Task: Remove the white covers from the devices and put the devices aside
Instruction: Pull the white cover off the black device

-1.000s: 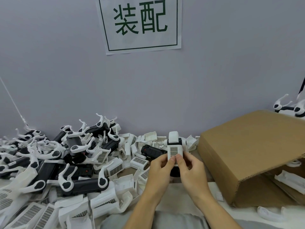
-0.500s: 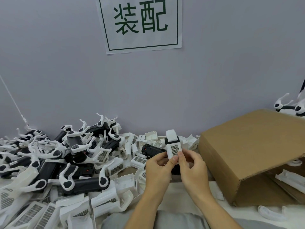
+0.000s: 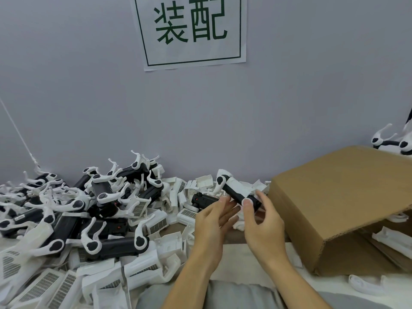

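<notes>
- Lying on its side at the right, a cardboard box [image 3: 338,204] opens toward the near right; white plastic parts [image 3: 392,239] lie inside.
- The right hand [image 3: 263,221] pinches the near end of a black device [image 3: 239,192], held tilted above the table's middle.
- The left hand [image 3: 211,221] is released, fingers straight beneath the device.
- Heaped devices [image 3: 107,210] and white covers [image 3: 138,270] fill the left side.
- A green-lettered wall sign [image 3: 191,32] hangs at the far wall.

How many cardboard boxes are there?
1. The cardboard box lies on its side at the right of the table, next to the right hand, with its opening at the lower right and white parts inside. More boxes could be outside the picture.
</notes>
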A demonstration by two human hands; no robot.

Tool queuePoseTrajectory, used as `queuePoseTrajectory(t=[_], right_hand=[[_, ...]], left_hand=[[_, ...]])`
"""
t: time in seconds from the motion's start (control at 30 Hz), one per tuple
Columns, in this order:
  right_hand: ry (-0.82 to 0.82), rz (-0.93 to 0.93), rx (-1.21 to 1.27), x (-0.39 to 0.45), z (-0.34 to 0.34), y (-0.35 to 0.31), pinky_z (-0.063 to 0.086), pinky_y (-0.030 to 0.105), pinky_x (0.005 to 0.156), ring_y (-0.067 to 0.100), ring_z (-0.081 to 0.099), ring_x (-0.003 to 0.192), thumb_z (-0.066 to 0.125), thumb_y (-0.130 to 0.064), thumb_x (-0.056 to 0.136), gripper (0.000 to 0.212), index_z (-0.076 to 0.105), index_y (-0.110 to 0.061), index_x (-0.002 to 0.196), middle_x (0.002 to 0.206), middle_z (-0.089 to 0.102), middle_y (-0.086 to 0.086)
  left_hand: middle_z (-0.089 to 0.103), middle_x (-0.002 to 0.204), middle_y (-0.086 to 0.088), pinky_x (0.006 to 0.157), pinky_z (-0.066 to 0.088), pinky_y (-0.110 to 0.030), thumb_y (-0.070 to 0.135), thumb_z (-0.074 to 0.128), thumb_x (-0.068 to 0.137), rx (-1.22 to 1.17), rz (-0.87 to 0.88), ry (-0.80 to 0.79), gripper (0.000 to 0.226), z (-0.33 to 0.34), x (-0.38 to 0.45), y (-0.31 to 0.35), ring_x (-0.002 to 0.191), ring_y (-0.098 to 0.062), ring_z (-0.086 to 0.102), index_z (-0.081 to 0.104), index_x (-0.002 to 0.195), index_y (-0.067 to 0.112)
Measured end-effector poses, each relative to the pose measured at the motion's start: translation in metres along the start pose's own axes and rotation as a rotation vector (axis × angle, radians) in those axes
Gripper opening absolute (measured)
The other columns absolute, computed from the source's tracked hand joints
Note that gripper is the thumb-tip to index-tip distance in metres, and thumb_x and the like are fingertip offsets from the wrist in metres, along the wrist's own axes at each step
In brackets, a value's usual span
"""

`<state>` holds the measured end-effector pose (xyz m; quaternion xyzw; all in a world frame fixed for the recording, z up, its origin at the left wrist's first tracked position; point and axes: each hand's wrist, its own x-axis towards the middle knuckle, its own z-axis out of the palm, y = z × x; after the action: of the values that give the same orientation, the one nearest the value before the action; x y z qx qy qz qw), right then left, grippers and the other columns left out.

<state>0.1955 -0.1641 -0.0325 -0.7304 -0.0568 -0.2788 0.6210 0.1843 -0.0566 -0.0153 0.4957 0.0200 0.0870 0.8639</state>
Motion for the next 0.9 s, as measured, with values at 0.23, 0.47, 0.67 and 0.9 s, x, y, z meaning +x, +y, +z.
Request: queuePoseTrajectory(t=[0.23,0.47,0.67,0.9], right_hand=[[0.033,0.233,0.251,0.006,-0.006,0.000,0.042,0.004,0.050,-0.008,0.058,0.061,0.044,-0.024,0.106,0.026,0.065,-0.019,0.091,0.086,0.064,-0.003],[-0.193,0.624,0.558,0.006,-0.004,0.000,0.051,0.030,0.046,0.027,0.060,0.055,0.039,-0.032,0.103,0.040,0.067,-0.003,0.098,0.066,0.062,0.018],[-0.353,0.875,0.640,0.008,-0.009,-0.004,0.040,0.023,0.038,0.027,0.055,0.045,0.037,-0.028,0.092,0.046,0.070,-0.002,0.073,0.065,0.063,0.023],[-0.549,1.172,0.862,0.013,-0.020,-0.007,0.039,0.017,0.028,0.012,0.045,0.032,0.026,-0.030,0.099,0.052,0.063,0.006,0.106,0.077,0.060,0.022]], left_hand=[[0.062,0.109,-0.001,0.083,0.053,-0.031,0.032,0.077,0.087,0.292,0.262,0.328,0.034,-0.006,0.005,-0.001,0.094,-0.016,0.062,0.060,0.113,0.021],[0.073,0.111,-0.006,0.076,0.059,-0.027,0.027,0.075,0.087,0.141,0.242,0.100,0.047,-0.006,0.003,-0.001,0.095,-0.010,0.072,0.062,0.132,0.026],[0.072,0.083,0.005,0.066,0.059,-0.025,0.016,0.079,0.085,0.225,0.291,0.098,0.050,-0.006,0.002,-0.003,0.076,-0.009,0.070,0.062,0.127,0.037],[0.063,0.111,0.004,0.069,0.055,-0.018,0.012,0.081,0.083,0.392,0.396,0.080,0.063,-0.003,-0.002,-0.002,0.073,-0.004,0.062,0.055,0.129,0.046]])
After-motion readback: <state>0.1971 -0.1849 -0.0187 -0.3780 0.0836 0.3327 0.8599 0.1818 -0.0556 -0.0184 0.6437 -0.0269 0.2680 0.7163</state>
